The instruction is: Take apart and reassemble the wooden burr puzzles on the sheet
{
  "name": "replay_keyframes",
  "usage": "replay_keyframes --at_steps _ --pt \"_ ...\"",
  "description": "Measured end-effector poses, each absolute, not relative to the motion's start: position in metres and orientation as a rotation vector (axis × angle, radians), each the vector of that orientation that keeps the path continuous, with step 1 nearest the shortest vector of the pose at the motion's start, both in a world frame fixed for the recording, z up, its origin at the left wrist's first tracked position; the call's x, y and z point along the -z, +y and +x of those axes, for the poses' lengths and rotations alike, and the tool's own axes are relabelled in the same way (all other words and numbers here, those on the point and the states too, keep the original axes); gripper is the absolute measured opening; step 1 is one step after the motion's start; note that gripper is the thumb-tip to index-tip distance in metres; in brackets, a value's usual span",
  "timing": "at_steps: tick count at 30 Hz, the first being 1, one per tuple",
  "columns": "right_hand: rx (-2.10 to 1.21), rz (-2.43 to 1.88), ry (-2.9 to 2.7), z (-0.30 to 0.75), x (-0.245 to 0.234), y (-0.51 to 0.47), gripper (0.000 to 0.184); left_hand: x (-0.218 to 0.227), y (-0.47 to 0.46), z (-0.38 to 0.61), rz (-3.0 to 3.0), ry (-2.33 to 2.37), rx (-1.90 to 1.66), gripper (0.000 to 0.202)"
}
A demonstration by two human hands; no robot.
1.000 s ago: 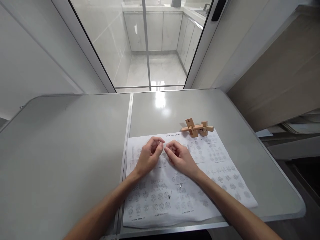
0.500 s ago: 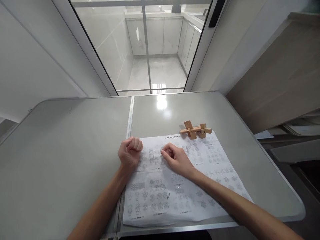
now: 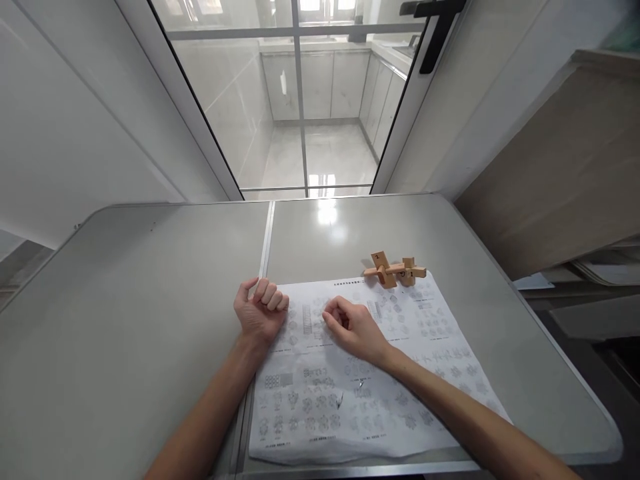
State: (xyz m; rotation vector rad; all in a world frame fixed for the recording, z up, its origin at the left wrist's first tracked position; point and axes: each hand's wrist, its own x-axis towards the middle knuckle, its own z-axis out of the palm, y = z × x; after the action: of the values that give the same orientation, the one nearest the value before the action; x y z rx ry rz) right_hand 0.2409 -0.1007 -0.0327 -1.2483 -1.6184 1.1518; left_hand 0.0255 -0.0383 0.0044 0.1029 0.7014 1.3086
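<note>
My left hand (image 3: 261,309) rests palm up at the left edge of a printed paper sheet (image 3: 370,427). Its fingers are curled in, the thumb stands a little apart, and nothing shows inside. My right hand (image 3: 356,327) lies on its side on the upper middle of the sheet, fingers curled toward the thumb, with no object visible in it. Beyond it, at the sheet's top right corner, sit interlocked wooden puzzle pieces (image 3: 395,269), some marked with numbers. Neither hand touches them. Rows of small diagrams cover the sheet, partly hidden by my right forearm.
The grey table (image 3: 150,300) has a metal seam (image 3: 267,237) running front to back, left of the sheet. A glass door (image 3: 330,153) with a black handle (image 3: 435,33) stands behind the table. At the right is a brown panel (image 3: 555,160) above stacked papers.
The view has tilted up slightly, so everything sits a bit lower. My left fist has loosened, its thumb coming away from the fingers. My right hand and the wooden pieces stay in place.
</note>
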Motion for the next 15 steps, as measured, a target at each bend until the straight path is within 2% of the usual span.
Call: replay_keyframes --at_steps 5,10,15 --pt "-1.168 -1.217 -1.610 0.2416 0.0316 -0.1009 0.019 -0.0033 -0.0380 0.0252 0.082 0.680 -1.303 0.049" --pt "-1.204 -1.194 -1.623 0.2425 0.0299 -0.1013 0.033 -0.0026 -0.0384 0.0244 0.090 0.660 -1.290 0.047" --pt "-1.070 -1.184 -1.662 0.2415 0.0344 -0.1014 0.042 -0.0016 -0.0390 0.0239 0.097 0.652 -1.280 0.045"
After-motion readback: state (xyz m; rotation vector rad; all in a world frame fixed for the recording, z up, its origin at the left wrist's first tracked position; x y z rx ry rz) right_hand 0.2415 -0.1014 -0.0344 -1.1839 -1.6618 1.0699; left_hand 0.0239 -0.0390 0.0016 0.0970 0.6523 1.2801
